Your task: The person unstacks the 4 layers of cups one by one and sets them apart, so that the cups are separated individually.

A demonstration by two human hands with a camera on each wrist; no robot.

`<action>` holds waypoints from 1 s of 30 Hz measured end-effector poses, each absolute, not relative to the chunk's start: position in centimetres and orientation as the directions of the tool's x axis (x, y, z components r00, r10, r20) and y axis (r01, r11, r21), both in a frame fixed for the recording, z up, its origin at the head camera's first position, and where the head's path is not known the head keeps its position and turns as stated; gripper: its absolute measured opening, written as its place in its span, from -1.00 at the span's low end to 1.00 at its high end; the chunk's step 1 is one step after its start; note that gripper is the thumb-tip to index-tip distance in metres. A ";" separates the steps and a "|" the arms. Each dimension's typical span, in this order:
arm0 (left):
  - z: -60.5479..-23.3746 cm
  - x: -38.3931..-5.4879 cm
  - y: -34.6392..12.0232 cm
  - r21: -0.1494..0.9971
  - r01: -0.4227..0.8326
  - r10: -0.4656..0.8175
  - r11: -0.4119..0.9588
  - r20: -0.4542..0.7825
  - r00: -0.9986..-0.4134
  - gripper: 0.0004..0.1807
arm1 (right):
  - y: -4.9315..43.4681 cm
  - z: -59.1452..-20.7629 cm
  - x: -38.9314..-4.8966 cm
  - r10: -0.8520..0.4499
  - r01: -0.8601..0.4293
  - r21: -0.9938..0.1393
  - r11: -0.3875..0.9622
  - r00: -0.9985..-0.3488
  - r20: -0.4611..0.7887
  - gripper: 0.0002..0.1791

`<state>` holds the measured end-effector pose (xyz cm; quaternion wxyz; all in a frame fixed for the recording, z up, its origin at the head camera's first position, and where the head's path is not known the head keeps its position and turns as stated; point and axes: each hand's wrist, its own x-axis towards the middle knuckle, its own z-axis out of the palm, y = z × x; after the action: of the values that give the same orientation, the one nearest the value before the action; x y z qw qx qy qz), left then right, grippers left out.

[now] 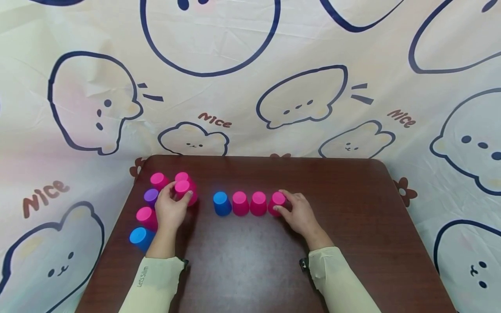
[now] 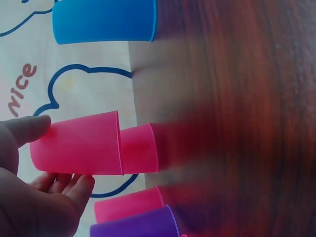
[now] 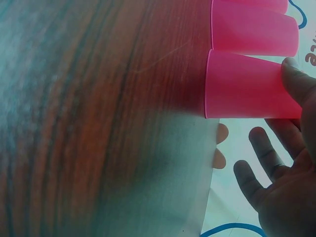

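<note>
My left hand grips an upside-down pink cup between thumb and fingers. Its rim is raised off the table, and another pink cup shows partly hidden behind it. At the right end of a row, my right hand pinches an inverted pink cup near its base, the cup's rim down on the table. The rest of that row is a blue cup at the left, then a pink cup and one more pink cup, standing close side by side.
Left of my left hand stand inverted cups: a pink cup at the back, a purple cup, a pink cup and a blue cup. The dark wooden table meets a printed cloth behind and at both sides.
</note>
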<state>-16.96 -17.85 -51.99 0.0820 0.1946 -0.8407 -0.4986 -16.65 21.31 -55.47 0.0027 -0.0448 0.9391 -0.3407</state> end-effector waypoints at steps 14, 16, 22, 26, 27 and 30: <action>-53.3 -17.2 -18.4 0.854 -0.256 -0.435 0.452 -0.039 -0.900 -0.21 | 21.4 -55.2 -16.7 -0.087 -0.078 -0.637 0.767 -0.996 0.016 -0.23; -53.4 -17.2 -18.5 0.851 -0.258 -0.437 0.458 -0.038 -0.899 -0.21 | 21.4 -55.2 -16.7 -0.088 -0.077 -0.636 0.768 -0.996 0.014 -0.22; -53.7 -17.2 -18.5 0.838 -0.272 -0.444 0.473 -0.040 -0.895 -0.22 | 21.3 -55.3 -16.7 -0.092 -0.082 -0.631 0.772 -0.996 0.017 -0.23; -53.9 -17.1 -18.6 0.836 -0.284 -0.446 0.470 -0.053 -0.894 -0.21 | 21.3 -55.4 -16.8 -0.092 -0.091 -0.627 0.774 -0.995 0.031 -0.24; -53.9 -17.1 -18.6 0.835 -0.289 -0.446 0.468 -0.060 -0.893 -0.21 | 21.3 -55.5 -16.8 -0.093 -0.094 -0.625 0.775 -0.995 0.035 -0.23; -54.1 -17.0 -18.7 0.837 -0.305 -0.446 0.454 -0.083 -0.891 -0.21 | 21.2 -55.5 -16.8 -0.095 -0.099 -0.625 0.775 -0.995 0.039 -0.24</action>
<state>-17.01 -18.75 -54.11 0.0742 0.2210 -0.8493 -0.4737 -16.76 21.23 -55.51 -0.0028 -0.0515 0.9420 -0.3317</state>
